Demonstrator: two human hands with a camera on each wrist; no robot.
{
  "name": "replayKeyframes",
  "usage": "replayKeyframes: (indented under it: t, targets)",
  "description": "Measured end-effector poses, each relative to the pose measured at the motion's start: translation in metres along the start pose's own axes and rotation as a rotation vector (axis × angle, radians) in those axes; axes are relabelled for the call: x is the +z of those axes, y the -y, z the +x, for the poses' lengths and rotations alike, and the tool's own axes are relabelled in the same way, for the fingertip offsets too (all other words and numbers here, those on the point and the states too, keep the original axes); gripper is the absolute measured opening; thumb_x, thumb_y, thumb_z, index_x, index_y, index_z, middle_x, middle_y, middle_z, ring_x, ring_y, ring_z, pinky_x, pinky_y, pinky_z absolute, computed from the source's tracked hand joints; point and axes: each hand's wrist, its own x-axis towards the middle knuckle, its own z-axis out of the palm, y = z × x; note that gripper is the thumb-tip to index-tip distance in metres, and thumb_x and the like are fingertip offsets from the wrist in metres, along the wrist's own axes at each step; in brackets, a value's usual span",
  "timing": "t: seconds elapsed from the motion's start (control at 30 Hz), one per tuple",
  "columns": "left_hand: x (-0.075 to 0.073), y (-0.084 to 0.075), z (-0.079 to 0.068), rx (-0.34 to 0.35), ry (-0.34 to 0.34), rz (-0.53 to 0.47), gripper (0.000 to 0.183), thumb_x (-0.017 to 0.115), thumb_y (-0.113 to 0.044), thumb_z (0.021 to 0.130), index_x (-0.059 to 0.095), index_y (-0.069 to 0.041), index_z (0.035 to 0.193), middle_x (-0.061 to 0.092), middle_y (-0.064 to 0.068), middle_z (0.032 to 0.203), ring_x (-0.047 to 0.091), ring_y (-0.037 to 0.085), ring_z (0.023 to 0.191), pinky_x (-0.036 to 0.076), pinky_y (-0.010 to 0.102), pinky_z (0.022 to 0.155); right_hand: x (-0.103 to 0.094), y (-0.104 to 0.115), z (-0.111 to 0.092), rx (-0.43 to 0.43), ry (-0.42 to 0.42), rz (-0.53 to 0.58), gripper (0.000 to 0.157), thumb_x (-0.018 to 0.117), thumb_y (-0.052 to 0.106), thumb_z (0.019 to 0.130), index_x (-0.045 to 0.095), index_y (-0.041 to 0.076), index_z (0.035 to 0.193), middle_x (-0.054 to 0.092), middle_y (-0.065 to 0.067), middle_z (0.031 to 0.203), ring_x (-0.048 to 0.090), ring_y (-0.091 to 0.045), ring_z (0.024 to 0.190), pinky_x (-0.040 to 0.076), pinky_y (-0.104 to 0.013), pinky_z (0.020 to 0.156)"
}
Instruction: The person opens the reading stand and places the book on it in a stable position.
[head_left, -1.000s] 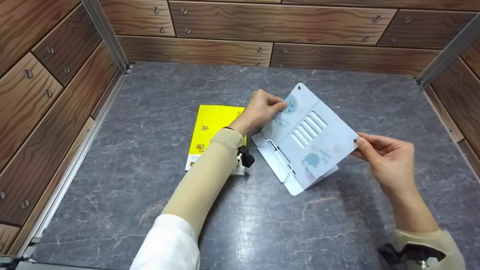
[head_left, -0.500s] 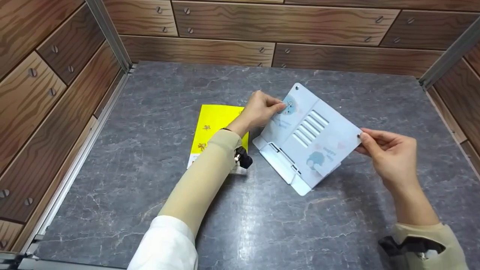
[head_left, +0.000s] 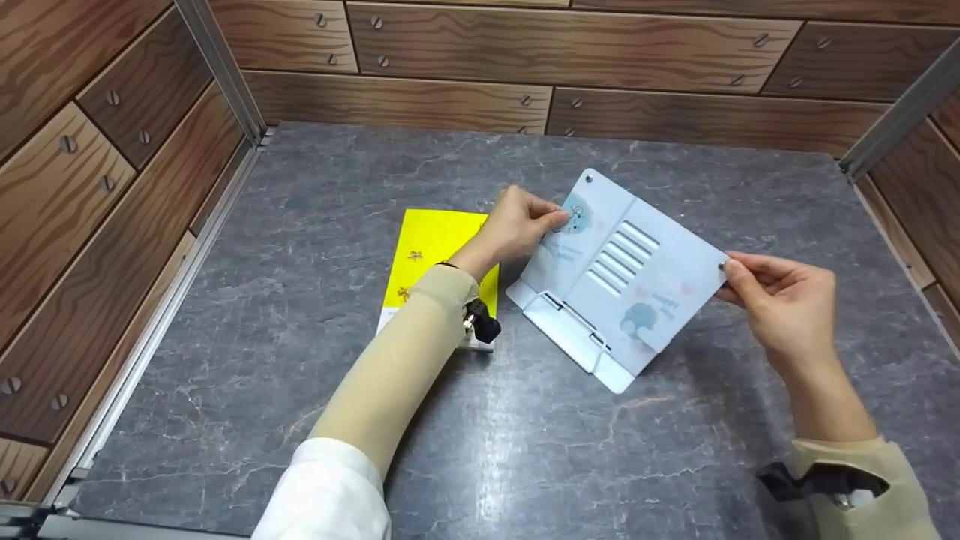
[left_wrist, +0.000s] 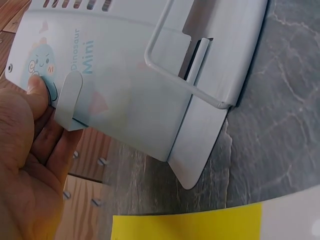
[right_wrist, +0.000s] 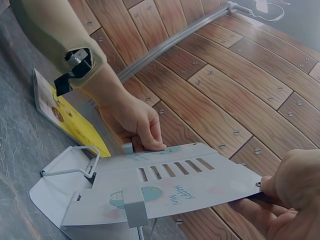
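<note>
A pale blue book stand (head_left: 664,262) with slots, dinosaur pictures and a wire page holder (left_wrist: 175,77) is tilted up over the table, its ledge (head_left: 562,337) toward the front left. My left hand (head_left: 517,225) pinches its left edge, thumb (left_wrist: 37,92) on the printed face beside a small side clip (left_wrist: 70,100). At the right corner, by a rivet, my right hand (head_left: 787,304) grips the panel between thumb and fingers, also seen in the right wrist view. Left of the stand lies a yellow and white book (head_left: 439,232), partly covered by my left forearm.
The grey marbled table (head_left: 300,262) is bounded by wood-patterned walls (head_left: 577,49) at the back and both sides. Metal rails (head_left: 217,67) run up the back corners. A camera (head_left: 480,321) is strapped at my left wrist.
The stand's panel has tipped further back toward flat, its lower corner shifting slightly right. My right hand has risen a little, and both hands keep their hold.
</note>
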Motion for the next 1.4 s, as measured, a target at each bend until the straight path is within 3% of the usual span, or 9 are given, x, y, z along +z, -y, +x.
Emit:
replayKeyframes:
  t: [0.53, 0.97, 1.1, 1.4]
  targets:
    - [-0.001, 0.0, -0.008, -0.023, -0.022, 0.021, 0.023, 0.076, -0.026, 0.101, 0.084, -0.008, 0.113, 0.08, -0.002, 0.1, 0.07, 0.009, 0.084, 0.056, 0.022, 0.069, -0.003, -0.003, 0.008, -0.012, 0.015, -0.022, 0.016, 0.07, -0.015, 0.093, 0.07, -0.025, 0.106, 0.078, -0.016, 0.085, 0.078, -0.02, 0.073, 0.063, -0.03, 0.068]
    - [-0.002, -0.001, -0.015, 0.005, -0.048, 0.026, 0.022, 0.077, -0.024, 0.1, 0.084, -0.007, 0.111, 0.081, 0.002, 0.1, 0.069, 0.007, 0.078, 0.053, 0.021, 0.064, -0.006, -0.004, 0.016, -0.015, 0.044, -0.053, 0.019, 0.07, -0.012, 0.095, 0.069, -0.025, 0.109, 0.078, -0.014, 0.087, 0.078, -0.019, 0.075, 0.063, -0.029, 0.069]
    - [-0.003, -0.001, -0.016, -0.008, -0.037, 0.021, 0.022, 0.077, -0.025, 0.1, 0.084, -0.007, 0.112, 0.08, 0.0, 0.099, 0.066, 0.008, 0.076, 0.051, 0.021, 0.062, -0.005, -0.005, 0.018, -0.016, 0.047, -0.022, 0.018, 0.07, -0.014, 0.094, 0.069, -0.026, 0.108, 0.078, -0.016, 0.086, 0.078, -0.019, 0.074, 0.063, -0.029, 0.067]
    - [-0.005, 0.0, -0.018, -0.024, -0.029, 0.001, 0.021, 0.077, -0.025, 0.1, 0.085, -0.008, 0.11, 0.079, -0.003, 0.095, 0.063, 0.011, 0.074, 0.048, 0.022, 0.061, -0.007, -0.005, 0.025, -0.001, 0.033, -0.07, 0.017, 0.071, -0.012, 0.094, 0.071, -0.023, 0.108, 0.078, -0.013, 0.085, 0.078, -0.017, 0.072, 0.063, -0.028, 0.067]
